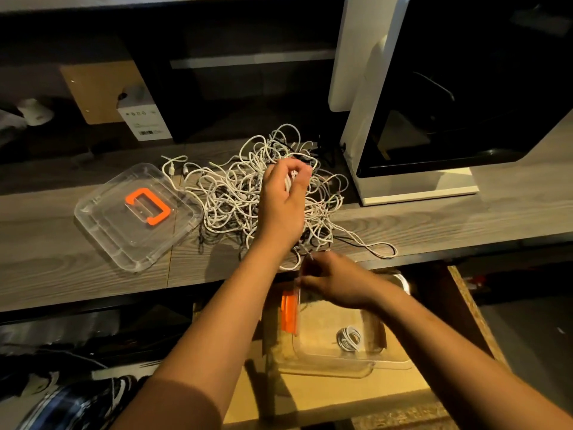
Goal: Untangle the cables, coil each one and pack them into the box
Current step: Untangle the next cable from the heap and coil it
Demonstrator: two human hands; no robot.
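Step in hand: untangling, early in the task. The tangle of white cables (245,197) lies heaped on the counter (434,221), with a few dark cables mixed in. It sits between the clear lid with an orange handle (133,218) and the white appliance (434,119). One loose loop trails toward the counter's front edge.

The left hand (283,200) is over the top of the heap, fingertips pinched on a few white strands. The right hand (336,282) is low at the counter edge, just above the box rim. Its fingers look curled near a strand hanging off the heap, but it is blurred, so whether it grips anything cannot be told.

The clear box (341,360), which has an orange latch, sits below the counter on a tan surface. One coiled white cable (348,338) is already in it, so roughly one cable is done and the bulk is left.

Next move, judged:
- Pick out one cable and follow it to a free end.
- Feed it back through the loops rather than yanking it, since pulling hard will likely tighten the knots or drag the whole heap off the edge.
- Coil it and drop it in beside the first.

A small white carton (144,119) stands at the back and is not involved.
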